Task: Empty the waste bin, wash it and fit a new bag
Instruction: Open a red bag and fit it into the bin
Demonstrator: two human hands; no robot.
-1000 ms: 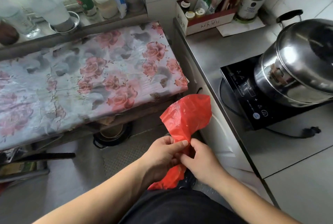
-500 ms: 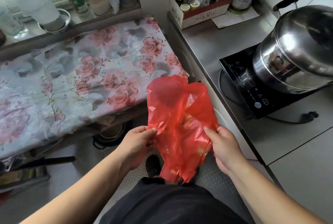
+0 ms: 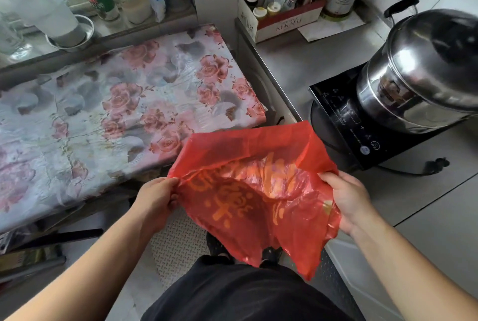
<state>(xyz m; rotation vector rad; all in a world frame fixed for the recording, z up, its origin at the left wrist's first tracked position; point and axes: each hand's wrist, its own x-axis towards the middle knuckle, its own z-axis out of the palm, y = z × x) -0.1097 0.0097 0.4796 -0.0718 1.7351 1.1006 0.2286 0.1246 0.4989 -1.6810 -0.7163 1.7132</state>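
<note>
Between six and seven o'clock of the view, my left hand point(image 3: 155, 200) is pinching the left edge of a red plastic bag point(image 3: 254, 196), and at four o'clock my right hand point(image 3: 348, 200) is gripping the opposite edge, fingers curled round the film. I am holding the two hands well apart, so the bag's mouth is gaping toward me and orange print is showing through the thin plastic. I am keeping the bag in the air above my feet and the floor mat point(image 3: 178, 243), between the floral-covered surface point(image 3: 103, 113) at nine to ten o'clock and the steel surface point(image 3: 426, 191) at three o'clock, where a steel pot point(image 3: 424, 72) is sitting on an induction cooker point(image 3: 344, 124).

I am judging the task to be at its last part: the new bag is out and opened. The waste bin itself is not showing anywhere, so I cannot tell whether it is emptied and washed. What is remaining, as far as I am seeing, is bringing the open mouth over the bin and folding the edge round its rim.
</note>
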